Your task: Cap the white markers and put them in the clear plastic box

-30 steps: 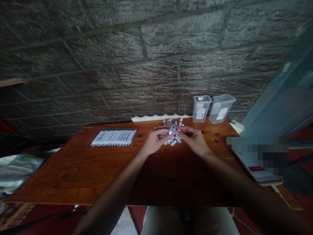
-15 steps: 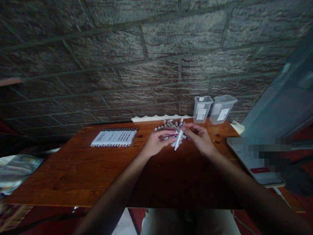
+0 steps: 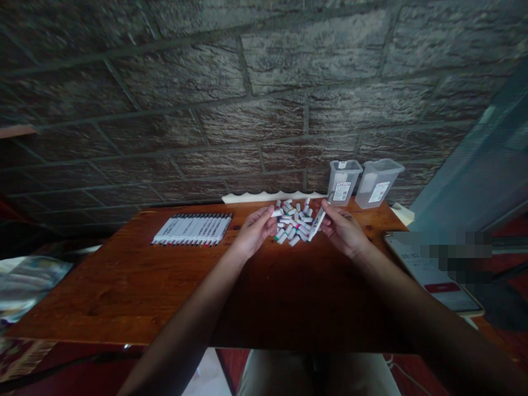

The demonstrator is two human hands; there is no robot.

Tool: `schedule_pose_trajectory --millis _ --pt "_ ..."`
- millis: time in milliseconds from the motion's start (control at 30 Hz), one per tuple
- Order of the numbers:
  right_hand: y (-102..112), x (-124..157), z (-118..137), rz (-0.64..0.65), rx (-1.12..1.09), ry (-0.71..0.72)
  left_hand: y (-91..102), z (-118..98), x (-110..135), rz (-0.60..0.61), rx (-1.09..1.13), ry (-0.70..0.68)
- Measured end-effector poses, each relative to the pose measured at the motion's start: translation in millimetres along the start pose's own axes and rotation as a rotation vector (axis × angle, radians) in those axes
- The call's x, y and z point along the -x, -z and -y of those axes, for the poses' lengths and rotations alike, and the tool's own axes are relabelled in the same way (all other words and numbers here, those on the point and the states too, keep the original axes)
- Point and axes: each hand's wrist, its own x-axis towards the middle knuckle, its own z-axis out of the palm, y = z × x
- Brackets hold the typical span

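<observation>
A loose heap of white marker pens and caps point(image 3: 293, 222) lies on the wooden table point(image 3: 165, 286) near its far edge. My left hand point(image 3: 256, 230) is at the heap's left side, fingers pinched on a small white cap point(image 3: 276, 213). My right hand point(image 3: 343, 230) is at the heap's right side and grips a white marker point(image 3: 318, 222), held tilted. A neat row of capped markers point(image 3: 193, 230) lies side by side further left on the table.
Two clear plastic boxes with labels point(image 3: 344, 181) point(image 3: 378, 182) stand at the back right by the brick wall. A white scalloped strip point(image 3: 272, 196) runs along the table's far edge. A flat device point(image 3: 437, 275) lies at the right edge.
My hands were together over the heap; they have drawn apart, the left going left with a cap and the right going right with the marker.
</observation>
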Motion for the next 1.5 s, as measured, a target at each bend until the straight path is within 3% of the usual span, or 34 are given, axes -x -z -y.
schedule_pose_trajectory --millis 133,433,600,933,1500 --pt "-0.6 0.2 4.0 -0.07 0.061 0.024 -0.8 -0.6 2.3 0.015 0.04 0.035" --pt "-5.1 6.4 4.1 -0.116 0.238 0.119 5.7 13.3 -0.7 0.119 -0.104 0.025" --pt "-9.4 14.1 4.3 -0.019 0.393 0.248 7.0 16.2 -1.3 0.112 -0.168 0.025" --pt "-12.4 22.3 0.8 0.024 0.661 0.407 3.4 17.4 0.2 0.085 -0.235 -0.014" --pt "-11.8 24.4 4.1 0.158 0.907 0.698 5.6 20.2 -2.6 0.095 -0.289 -0.07"
